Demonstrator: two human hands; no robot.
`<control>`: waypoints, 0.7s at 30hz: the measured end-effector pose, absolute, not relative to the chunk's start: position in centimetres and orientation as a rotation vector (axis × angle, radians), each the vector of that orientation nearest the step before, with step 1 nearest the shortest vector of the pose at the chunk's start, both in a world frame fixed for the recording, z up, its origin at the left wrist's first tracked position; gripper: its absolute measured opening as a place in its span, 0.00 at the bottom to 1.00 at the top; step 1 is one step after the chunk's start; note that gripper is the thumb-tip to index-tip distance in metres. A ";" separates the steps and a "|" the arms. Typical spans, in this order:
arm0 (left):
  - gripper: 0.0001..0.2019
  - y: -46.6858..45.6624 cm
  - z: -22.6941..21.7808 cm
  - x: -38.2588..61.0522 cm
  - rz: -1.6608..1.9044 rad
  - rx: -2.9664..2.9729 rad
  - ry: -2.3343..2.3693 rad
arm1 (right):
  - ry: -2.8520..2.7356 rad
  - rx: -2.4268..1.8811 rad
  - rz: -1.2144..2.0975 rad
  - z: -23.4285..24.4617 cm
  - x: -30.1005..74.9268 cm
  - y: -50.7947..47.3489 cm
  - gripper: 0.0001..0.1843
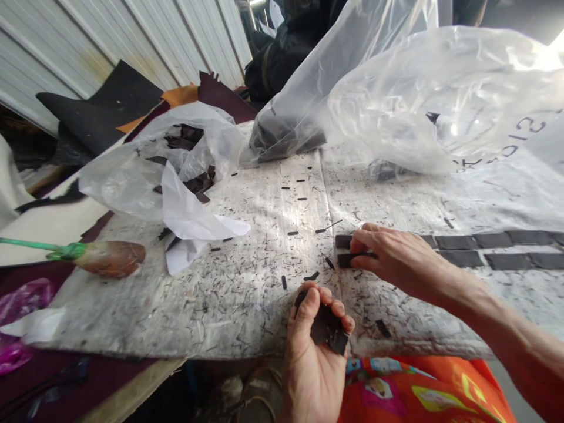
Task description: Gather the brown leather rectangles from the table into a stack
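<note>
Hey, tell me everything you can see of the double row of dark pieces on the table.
The double row is made of flat, roughly rectangular dark grey pieces, leathery in look, laid nearly end to end. A gap shows in the nearer line. Both lines lie on the pale table cover and run to the picture's right edge. The right hand touches their left end, hiding part of each.

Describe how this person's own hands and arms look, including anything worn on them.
The left hand and right hand are ungloved and, as far as visible, unadorned. The right forearm is bare too, apparently meeting a red-orange sleeve at the lower right.
</note>
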State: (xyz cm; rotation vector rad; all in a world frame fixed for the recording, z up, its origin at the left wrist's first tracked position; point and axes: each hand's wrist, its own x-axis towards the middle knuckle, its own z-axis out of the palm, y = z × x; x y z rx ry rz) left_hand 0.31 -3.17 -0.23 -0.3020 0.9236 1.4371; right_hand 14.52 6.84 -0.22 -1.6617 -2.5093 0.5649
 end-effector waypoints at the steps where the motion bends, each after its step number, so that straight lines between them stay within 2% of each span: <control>1: 0.06 -3.2 -0.3 0.4 1.441 -0.290 0.926 | -2.497 -1.652 0.593 -0.2 14.5 7.0 0.02; 10: 0.08 -3.0 -0.7 0.4 1.439 -0.245 0.945 | -2.346 -1.655 0.707 0.1 15.3 5.5 0.06; 12: 0.08 -3.1 -0.7 0.4 1.437 -0.221 0.958 | -2.185 -1.604 0.924 0.2 15.6 5.2 0.08; 17: 0.11 -3.6 -1.0 0.6 1.379 0.045 0.968 | -1.489 -1.097 1.845 -0.9 15.7 4.2 0.14; 21: 0.10 -4.1 -1.4 1.0 1.285 0.319 1.025 | -1.247 -0.916 2.118 -2.0 15.2 3.2 0.15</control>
